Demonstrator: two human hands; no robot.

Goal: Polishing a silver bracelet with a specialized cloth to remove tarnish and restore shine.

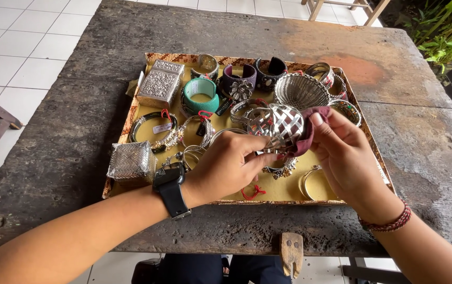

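My left hand (pixel 225 165) grips a wide silver woven cuff bracelet (pixel 277 125) and holds it above a yellow-lined tray (pixel 315 190). A dark red cloth (pixel 308 126) lies pressed against the cuff's right side, pinched in the fingers of my right hand (pixel 343 155). The left wrist carries a black watch (pixel 171 190). On the right wrist sits a red beaded band (pixel 389 224). A red tag string (pixel 253 193) lies on the tray just below my left hand.
The tray rests on a weathered wooden table (pixel 78 137) and holds several bangles, a teal cuff (pixel 201 94), an engraved silver box (pixel 160 82), a woven silver box (pixel 131 162) and a silver mesh bowl (pixel 300 90). White floor tiles lie at the left, green plants at the far right.
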